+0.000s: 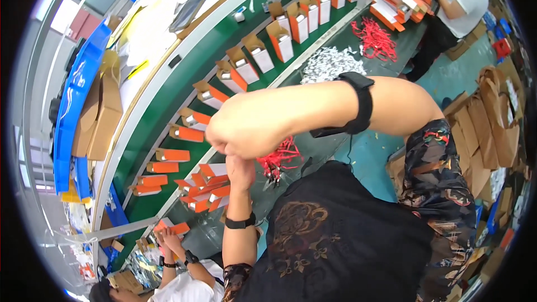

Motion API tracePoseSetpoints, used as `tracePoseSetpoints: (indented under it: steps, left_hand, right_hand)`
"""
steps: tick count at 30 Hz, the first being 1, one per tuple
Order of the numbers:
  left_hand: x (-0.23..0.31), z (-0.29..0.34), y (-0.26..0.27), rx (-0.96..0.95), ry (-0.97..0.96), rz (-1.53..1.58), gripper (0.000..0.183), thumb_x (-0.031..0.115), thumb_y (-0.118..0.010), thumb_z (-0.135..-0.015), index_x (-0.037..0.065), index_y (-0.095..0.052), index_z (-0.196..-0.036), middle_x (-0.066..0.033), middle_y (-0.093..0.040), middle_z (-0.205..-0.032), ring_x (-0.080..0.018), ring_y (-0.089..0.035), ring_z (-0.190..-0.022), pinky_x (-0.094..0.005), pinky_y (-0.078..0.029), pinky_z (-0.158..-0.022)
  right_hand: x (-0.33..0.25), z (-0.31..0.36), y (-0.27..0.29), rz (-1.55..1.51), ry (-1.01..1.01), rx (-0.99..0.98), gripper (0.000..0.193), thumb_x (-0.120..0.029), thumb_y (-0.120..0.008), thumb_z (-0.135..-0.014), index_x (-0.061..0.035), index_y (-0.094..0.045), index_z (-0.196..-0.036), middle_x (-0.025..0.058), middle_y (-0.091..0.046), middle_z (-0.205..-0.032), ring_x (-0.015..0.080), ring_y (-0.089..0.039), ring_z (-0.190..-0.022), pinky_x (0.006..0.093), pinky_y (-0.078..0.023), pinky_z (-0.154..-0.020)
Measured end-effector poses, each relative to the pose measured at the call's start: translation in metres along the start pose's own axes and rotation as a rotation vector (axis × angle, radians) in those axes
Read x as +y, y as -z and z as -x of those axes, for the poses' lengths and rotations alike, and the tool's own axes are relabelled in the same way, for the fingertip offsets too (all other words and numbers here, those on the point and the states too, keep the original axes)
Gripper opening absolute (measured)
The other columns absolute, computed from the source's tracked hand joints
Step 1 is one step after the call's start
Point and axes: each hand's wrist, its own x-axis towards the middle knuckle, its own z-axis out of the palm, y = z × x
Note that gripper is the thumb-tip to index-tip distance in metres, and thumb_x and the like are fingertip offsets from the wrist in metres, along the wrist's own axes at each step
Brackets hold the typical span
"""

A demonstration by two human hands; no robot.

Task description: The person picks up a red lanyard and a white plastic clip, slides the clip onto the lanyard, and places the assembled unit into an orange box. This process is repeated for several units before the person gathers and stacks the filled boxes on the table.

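My right hand (240, 126) is curled closed at the middle left, its arm reaching across from the right. Just below it, my left hand (241, 172) meets it, fingers drawn together and mostly hidden by the right hand. Whatever lies between them is too covered to make out. Beside the hands, a bundle of red cords (278, 159) with dark ends lies on the dark worktop (324, 148). Left of my left hand is a heap of orange boxes (208, 187). Beyond my right hand, open orange-and-white boxes (230, 76) stand on the green conveyor belt (148, 140).
White small pieces (330, 64) and red straps (375, 39) lie piled past my right forearm. Co-workers handle boxes at the far right (461, 8) and lower left (187, 282). A metal rail (126, 229) crosses the lower left. Brown cartons (484, 117) stand at right.
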Motion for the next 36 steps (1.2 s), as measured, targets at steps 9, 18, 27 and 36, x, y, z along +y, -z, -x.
tracePoseSetpoints:
  steps: [9,18,27,36]
  left_hand:
    - [0.004,0.005,-0.003,0.034,-0.018,-0.297,0.036,0.038,-0.049,-0.102,0.003,-0.056,-0.104,0.0043,-0.037,-0.063,-0.0072,-0.034,-0.058,-0.0275,-0.028,-0.053]
    - [-0.02,-0.023,-0.06,-0.533,0.173,-0.474,0.046,0.029,-0.057,-0.097,-0.004,-0.047,-0.127,-0.0092,-0.053,-0.124,-0.0206,-0.049,-0.123,-0.0309,-0.039,-0.102]
    - [-0.038,-0.002,-0.031,-0.364,0.057,-0.697,0.026,0.016,-0.044,-0.101,0.003,-0.054,-0.081,-0.0055,-0.054,-0.082,-0.0153,-0.051,-0.079,-0.0309,-0.042,-0.075]
    - [0.015,0.045,0.002,-0.213,0.7,-1.05,0.032,0.031,-0.05,-0.1,0.001,-0.055,-0.094,-0.0195,-0.06,-0.075,-0.0374,-0.061,-0.073,-0.0428,-0.046,-0.067]
  right_hand:
    - [-0.002,0.009,-0.006,0.062,-0.039,0.103,0.017,-0.011,-0.063,-0.07,0.0006,-0.069,-0.081,0.0193,-0.07,-0.083,0.0359,-0.07,-0.083,0.0443,-0.056,-0.069]
    - [0.019,0.013,-0.006,-0.253,0.054,0.303,0.011,-0.006,-0.058,-0.07,-0.0014,-0.067,-0.07,0.0178,-0.066,-0.072,0.0342,-0.066,-0.072,0.0446,-0.052,-0.065]
    - [0.162,0.053,-0.047,-0.46,-0.235,0.375,0.018,-0.018,-0.059,-0.09,-0.0031,-0.064,-0.098,0.0093,-0.068,-0.088,0.0195,-0.068,-0.081,0.0352,-0.053,-0.074]
    - [0.342,0.129,-0.313,0.231,-0.802,0.168,0.019,-0.01,-0.066,-0.076,-0.0136,-0.073,-0.093,0.013,-0.063,-0.101,0.0323,-0.061,-0.103,0.042,-0.053,-0.081]
